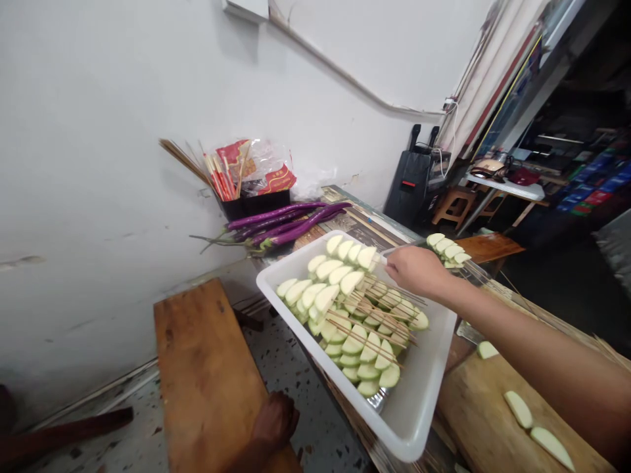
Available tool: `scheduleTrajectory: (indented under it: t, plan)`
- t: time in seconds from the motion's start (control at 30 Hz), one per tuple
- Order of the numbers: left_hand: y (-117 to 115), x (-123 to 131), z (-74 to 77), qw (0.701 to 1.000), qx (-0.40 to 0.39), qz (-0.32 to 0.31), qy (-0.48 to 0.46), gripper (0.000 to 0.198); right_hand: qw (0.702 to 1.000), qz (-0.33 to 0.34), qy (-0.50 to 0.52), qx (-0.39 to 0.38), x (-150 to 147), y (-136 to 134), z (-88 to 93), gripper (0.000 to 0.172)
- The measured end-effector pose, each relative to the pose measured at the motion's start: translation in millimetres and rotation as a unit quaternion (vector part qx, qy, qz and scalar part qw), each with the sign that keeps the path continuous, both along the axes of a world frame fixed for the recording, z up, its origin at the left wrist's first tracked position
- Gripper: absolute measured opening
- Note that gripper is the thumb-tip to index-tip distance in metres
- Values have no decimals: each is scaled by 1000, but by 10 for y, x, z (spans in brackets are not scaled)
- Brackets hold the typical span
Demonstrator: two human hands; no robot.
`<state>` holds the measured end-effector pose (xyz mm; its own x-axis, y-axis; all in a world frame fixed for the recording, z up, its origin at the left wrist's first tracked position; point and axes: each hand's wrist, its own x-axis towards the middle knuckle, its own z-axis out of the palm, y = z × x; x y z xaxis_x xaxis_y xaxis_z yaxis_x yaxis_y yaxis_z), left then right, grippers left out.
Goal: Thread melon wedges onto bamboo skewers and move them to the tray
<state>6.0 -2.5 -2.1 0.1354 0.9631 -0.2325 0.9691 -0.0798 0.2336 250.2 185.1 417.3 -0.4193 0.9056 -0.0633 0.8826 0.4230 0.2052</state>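
Writing on red packets (pixel 276 179) unreadable; right hand (pixel 417 269) grips skewer (pixel 392 250).

1 tray (pixel 419 401), 2 benches (pixel 202 368)

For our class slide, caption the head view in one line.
Right hand lays pale-slice skewer over white plastic tray; left hand rests on wooden bench.

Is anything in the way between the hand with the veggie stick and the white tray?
Nothing visible is. The right hand holds a skewer of pale slices by the far rim of the white tray, above the skewers already stacked there. The left hand rests on the wooden bench, well clear.
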Motion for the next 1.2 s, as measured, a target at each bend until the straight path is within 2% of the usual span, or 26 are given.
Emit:
scheduleTrajectory:
  t: [0.13,0.23,0.33,0.5,0.7,1.0,1.2]
  plan:
    - [2,-7,-26,1000,3,0,-2,36,998,48,14,-35,-59,9,6,28]
    - [-5,-18,-68,1000,9,-10,-4,36,998,47,24,-42,-84,-28,7,32]
    - [-12,-32,-105,1000,11,-17,-1,36,997,46,37,-54,22,-53,45,34]
    - [22,-51,-115,999,1,-44,12,40,987,82,99,-98,277,-52,77,29]
    - [21,-14,-59,999,19,-28,11,35,988,72,104,-85,261,-81,-1,26]
    - [-6,-24,-143,999,31,-12,-3,34,993,25,93,-61,322,-175,254,21]
    - [-9,-29,-99,1000,10,-10,1,35,995,27,85,-50,264,-171,207,27]
